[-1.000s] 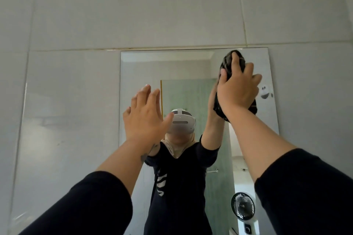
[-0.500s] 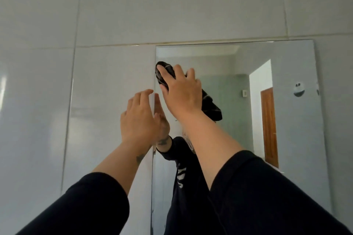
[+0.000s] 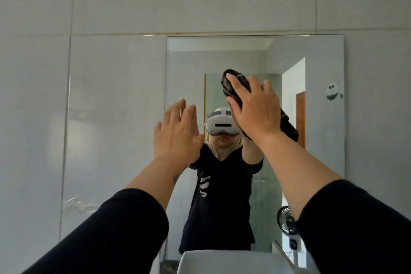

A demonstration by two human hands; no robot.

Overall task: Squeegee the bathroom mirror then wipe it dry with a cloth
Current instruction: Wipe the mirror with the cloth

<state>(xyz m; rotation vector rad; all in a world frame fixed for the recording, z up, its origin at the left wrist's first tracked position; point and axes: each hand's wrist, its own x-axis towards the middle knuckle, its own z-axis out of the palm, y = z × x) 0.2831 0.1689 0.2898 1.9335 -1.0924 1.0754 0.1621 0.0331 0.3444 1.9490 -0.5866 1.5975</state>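
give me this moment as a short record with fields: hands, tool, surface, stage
stage: wiping with the cloth; no squeegee in view
right hand: flat on a dark cloth, pressing it to the mirror
left hand: open, fingers spread, empty, at the mirror's left edge; contact with the glass cannot be told
cloth spot: upper middle of the mirror
wall: pale glossy tiles around the mirror
below: white basin rim at the bottom edge
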